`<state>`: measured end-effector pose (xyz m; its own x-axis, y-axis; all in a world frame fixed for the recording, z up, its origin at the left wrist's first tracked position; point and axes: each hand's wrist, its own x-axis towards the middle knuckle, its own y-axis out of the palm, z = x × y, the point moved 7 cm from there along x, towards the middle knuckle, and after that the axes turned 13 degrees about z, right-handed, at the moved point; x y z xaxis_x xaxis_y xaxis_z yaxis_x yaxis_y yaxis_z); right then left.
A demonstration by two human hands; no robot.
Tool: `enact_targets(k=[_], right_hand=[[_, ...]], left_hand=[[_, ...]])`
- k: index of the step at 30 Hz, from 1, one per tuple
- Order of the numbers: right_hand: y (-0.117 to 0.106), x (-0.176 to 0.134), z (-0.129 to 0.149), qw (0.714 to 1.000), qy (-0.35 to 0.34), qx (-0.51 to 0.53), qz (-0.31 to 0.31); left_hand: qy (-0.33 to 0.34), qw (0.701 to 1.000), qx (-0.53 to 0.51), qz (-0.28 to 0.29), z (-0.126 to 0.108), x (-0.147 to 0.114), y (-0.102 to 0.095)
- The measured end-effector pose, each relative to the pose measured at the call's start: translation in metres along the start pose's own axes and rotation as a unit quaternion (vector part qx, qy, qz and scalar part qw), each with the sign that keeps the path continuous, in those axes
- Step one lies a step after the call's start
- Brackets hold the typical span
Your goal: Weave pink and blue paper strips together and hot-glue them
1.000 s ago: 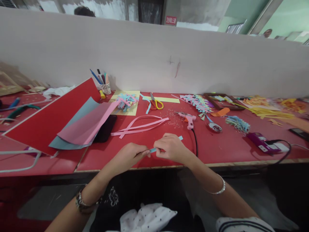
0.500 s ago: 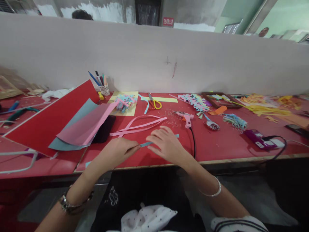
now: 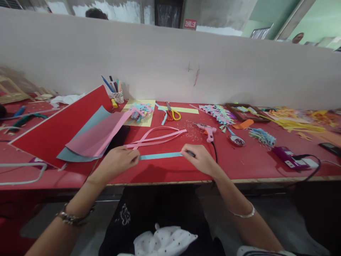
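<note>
Left grip [image 3: 121,159], right grip [image 3: 198,159] pinch blue strip [image 3: 160,156]; bare red tabletop [image 3: 170,172] toward near edge [image 3: 165,183], pink strips [image 3: 170,135] just beyond.

Muted, fairly even light leaves a soft shadow on the bench [image 3: 245,165] between the left hand [image 3: 121,160] and right hand [image 3: 198,158]; well right of both, orange strips [image 3: 323,116] blur (the wide lens stretches the edges).

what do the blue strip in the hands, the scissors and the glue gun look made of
Strip: probably matte paper; it looks thin and flat, with no shine.
Scissors: blades apparently metal, being grey; handles likely plastic, brightly coloured.
Glue gun: body probably hard plastic, pink and moulded-looking; its gloss is unclear.
</note>
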<state>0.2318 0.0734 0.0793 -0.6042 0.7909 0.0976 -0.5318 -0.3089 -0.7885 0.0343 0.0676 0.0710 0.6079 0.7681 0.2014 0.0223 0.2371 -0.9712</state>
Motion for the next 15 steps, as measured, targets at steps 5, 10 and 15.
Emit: enact_targets(k=[5, 10, 15], right_hand=[[-0.017, -0.012, -0.023, 0.986, 0.041, 0.121, -0.108], [0.033, 0.004, -0.018, 0.924, 0.047, 0.371, -0.08], [0.087, 0.004, -0.005, 0.876, 0.058, 0.479, 0.015]], left_hand=[[-0.182, 0.968, -0.169, 0.031, 0.049, -0.02, 0.018], [-0.059, 0.816, -0.572, 0.063, 0.001, 0.014, 0.037], [-0.078, 0.722, -0.686, -0.049, -0.007, 0.041, 0.026]])
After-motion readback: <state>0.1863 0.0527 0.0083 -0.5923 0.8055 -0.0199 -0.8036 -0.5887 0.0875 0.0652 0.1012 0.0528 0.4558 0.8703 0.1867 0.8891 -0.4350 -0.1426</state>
